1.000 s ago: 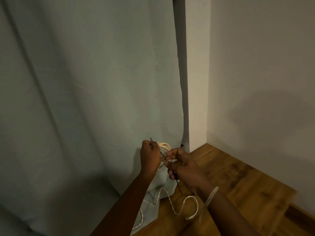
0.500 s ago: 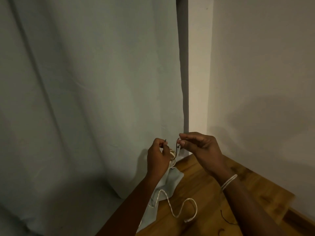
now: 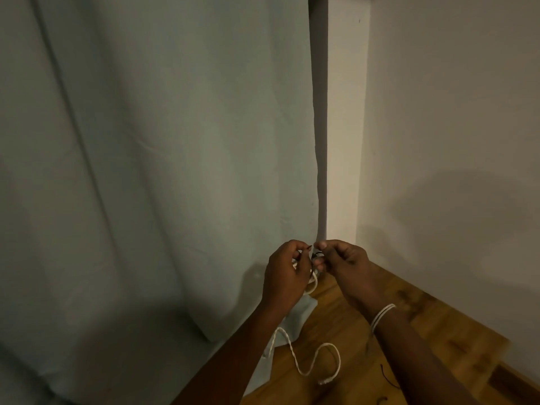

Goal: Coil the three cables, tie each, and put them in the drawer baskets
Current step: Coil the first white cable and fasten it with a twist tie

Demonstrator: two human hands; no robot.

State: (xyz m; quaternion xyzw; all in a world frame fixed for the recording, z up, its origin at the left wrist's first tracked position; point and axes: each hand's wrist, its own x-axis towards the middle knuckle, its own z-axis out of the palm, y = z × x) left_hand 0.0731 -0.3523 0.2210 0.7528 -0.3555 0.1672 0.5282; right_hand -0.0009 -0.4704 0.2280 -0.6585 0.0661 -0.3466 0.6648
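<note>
Pinching a thin dark tie point(image 3: 317, 255) between left hand point(image 3: 287, 273) and right hand point(image 3: 343, 263) around the white cable coil point(image 3: 312, 283); slack grip risks loops springing loose.

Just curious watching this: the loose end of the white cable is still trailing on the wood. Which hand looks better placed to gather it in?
Probably the right hand. The loose end lies on the wooden surface below and toward that side, while the left hand is closed around the coiled white cable.
</note>
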